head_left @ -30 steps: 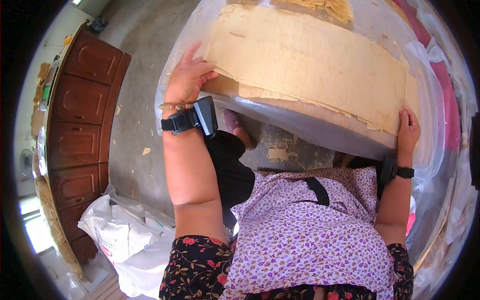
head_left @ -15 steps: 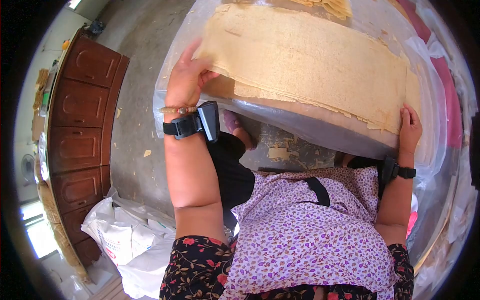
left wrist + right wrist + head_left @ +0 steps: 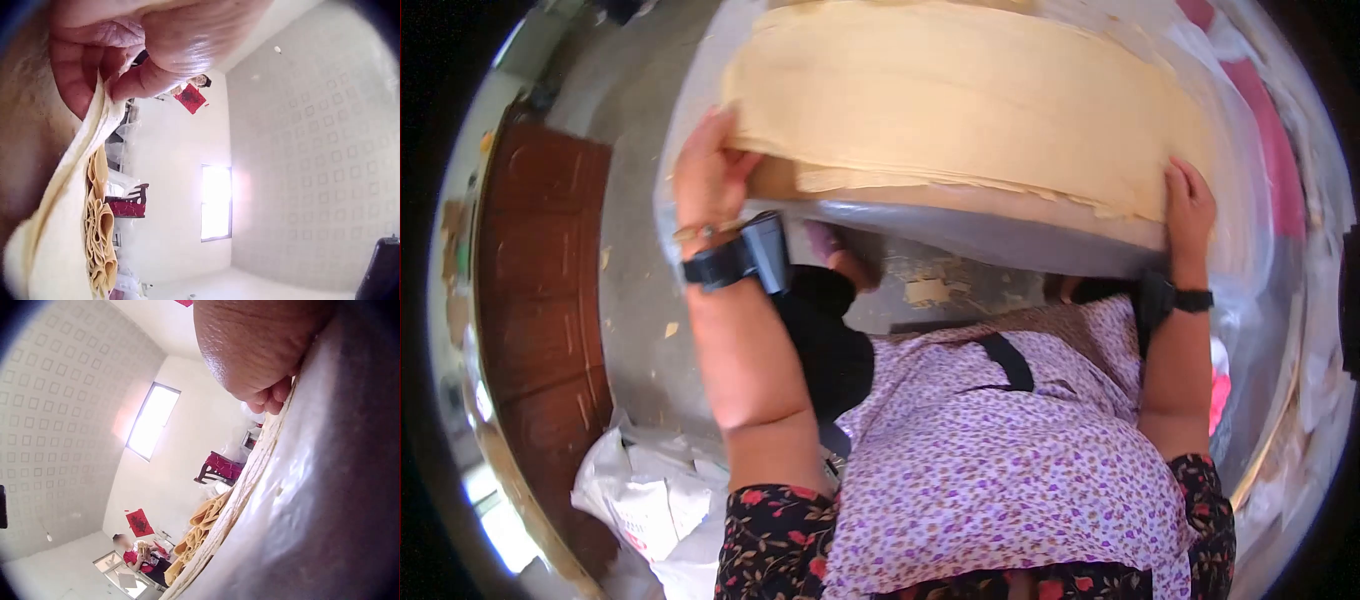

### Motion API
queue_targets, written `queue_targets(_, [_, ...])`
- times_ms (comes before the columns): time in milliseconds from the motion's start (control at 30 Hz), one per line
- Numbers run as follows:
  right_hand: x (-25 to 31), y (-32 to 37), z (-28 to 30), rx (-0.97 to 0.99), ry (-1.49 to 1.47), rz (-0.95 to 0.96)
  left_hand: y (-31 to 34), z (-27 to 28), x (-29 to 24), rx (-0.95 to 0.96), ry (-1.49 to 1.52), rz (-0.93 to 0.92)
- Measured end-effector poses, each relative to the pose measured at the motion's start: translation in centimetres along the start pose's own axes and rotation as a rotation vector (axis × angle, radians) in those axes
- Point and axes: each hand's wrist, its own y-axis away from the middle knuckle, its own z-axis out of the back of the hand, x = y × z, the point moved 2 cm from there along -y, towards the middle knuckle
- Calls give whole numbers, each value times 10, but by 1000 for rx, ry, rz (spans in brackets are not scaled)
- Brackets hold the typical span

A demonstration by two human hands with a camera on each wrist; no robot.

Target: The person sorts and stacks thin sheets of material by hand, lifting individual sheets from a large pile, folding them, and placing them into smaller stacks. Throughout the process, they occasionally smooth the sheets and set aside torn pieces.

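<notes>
Item 1: layered, pale yellow sheets (image 3: 960, 100), broad and thin, lying at 12 o'clock in the head view, on a plastic-covered tabletop (image 3: 1235, 190).
Item 2: left hand (image 3: 708, 175), at 10 o'clock; thumb and fingers pinch the sheets at their near left corner.
Item 3: right hand (image 3: 1192, 215), at 2 o'clock; fingers bent, touching the near right corner; cannot tell whether it grips.
Item 4: folded sheets (image 3: 102, 250), heaped, at 8 o'clock in the left wrist view.
Item 5: brown cabinet (image 3: 540, 310), at 9 o'clock; white sacks (image 3: 662, 500), at 8 o'clock.
</notes>
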Motion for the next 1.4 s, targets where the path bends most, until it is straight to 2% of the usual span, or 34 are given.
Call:
queue_targets(33, [0,0,2,-11,73,33,6,-9,-1,-1,-152,33])
queue_targets(133, [-7,2,1,-45,-78,-44,5,-10,0,-54,-548,27])
queue_targets(233, [-11,6,-2,-76,-206,-104,5,-14,-5,-8,-574,-95])
queue_targets(300, [11,14,8,-71,-381,-227,-13,-2,-4,-117,-456,-64])
queue_targets(333, [21,19,15,-69,-468,-290,-17,-3,-6,-127,-478,-109])
queue_targets(400, [27,33,21,21,-454,-376,-21,4,-10,-147,-510,-198])
queue_targets(467, [34,49,28,108,-466,-447,-37,23,-11,-37,-569,-232])
queue_targets(533, [43,66,32,196,-507,-511,-31,9,-23,-64,-399,-73])
queue_targets(567, [47,75,33,216,-528,-524,-59,49,-25,-94,-761,-104])
queue_targets(667, [59,97,32,270,-593,-581,-21,1,-26,-589,-1475,-629])
queue_targets(700, [65,101,31,288,-618,-605,-9,-24,-22,-774,-1678,-959])
queue_targets(767, [70,102,28,343,-709,-666,-5,-61,-20,-336,-1477,-1141])
queue_targets(800, [71,102,27,380,-773,-703,6,-88,-2,-136,-1141,-853])
queue_targets(833, [73,102,26,418,-834,-737,18,-111,14,182,-1120,-888])
queue_targets(867, [75,101,26,428,-885,-756,33,-138,36,545,-933,-733])
queue_targets(900, [77,100,25,440,-938,-774,62,-167,46,692,-1005,-827])
queue_targets(933, [81,100,23,457,-993,-791,80,-190,53,806,-1101,-996])
queue_targets(967, [83,99,22,470,-1004,-791,89,-203,60,863,-1161,-1054])
queue_targets(1067, [85,101,21,500,-1019,-799,92,-221,74,925,-1265,-1047])
queue_targets(1400, [96,107,16,522,-1008,-785,98,-225,62,943,-1346,-1085])
